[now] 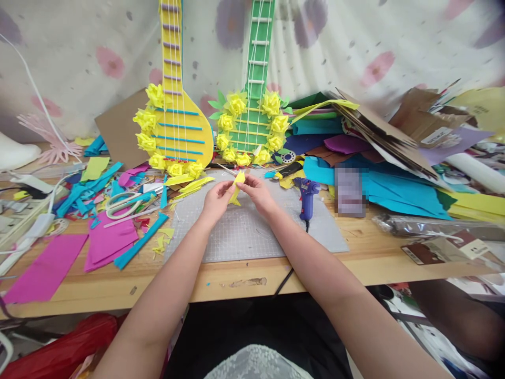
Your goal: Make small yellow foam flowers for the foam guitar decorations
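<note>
Over the grey cutting mat (236, 239), a small folded piece of yellow paper (239, 181) is pinched between my two hands. My left hand (216, 200) grips its left side with thumb and fingers. From the right, my right hand (255, 192) holds the upper part of the same piece. Pointed yellow tips hang below the fingers. Behind stand a yellow paper guitar (189, 113) and a green paper guitar (258, 95), both trimmed with yellow paper flowers (147, 121). A blue glue gun (306, 197) rests on the mat to the right of my hands.
White-handled scissors (123, 205) lie among paper scraps at left, beside magenta sheets (47, 268) and blue strips (141, 242). Blue paper (398, 187) and cardboard (389, 134) are piled at right. A black cord (284, 281) crosses the wooden table's front edge (244, 287).
</note>
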`<state>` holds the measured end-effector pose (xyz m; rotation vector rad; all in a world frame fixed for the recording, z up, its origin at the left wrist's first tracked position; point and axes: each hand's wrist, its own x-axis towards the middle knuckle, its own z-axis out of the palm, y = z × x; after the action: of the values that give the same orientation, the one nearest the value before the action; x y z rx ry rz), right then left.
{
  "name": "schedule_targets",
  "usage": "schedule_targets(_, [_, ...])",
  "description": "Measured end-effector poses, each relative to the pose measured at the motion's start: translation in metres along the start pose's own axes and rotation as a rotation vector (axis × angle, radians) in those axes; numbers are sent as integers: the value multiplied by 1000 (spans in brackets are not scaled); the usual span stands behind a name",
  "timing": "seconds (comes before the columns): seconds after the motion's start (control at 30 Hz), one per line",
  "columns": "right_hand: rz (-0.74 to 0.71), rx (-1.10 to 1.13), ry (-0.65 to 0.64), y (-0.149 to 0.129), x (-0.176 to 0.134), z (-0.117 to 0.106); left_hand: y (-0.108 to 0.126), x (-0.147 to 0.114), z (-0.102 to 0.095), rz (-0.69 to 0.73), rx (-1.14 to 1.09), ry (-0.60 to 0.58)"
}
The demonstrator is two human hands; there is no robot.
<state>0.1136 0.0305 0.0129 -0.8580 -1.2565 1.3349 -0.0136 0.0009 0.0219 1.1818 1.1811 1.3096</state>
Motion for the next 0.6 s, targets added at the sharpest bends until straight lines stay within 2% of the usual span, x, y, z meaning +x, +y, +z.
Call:
schedule_targets(0.13, [5,7,-2,-2,-2,4,-7,1,0,-50,29,-89])
schedule_targets(0.27, [38,11,76,-3,-3,3,-1,-2,0,-160,17,-50])
schedule_targets(0.47, [66,10,69,-4,-3,3,5,-4,2,-184,31,-32])
schedule_targets(0.6, [34,9,121,-4,-4,5,5,-5,3,-196,27,-24])
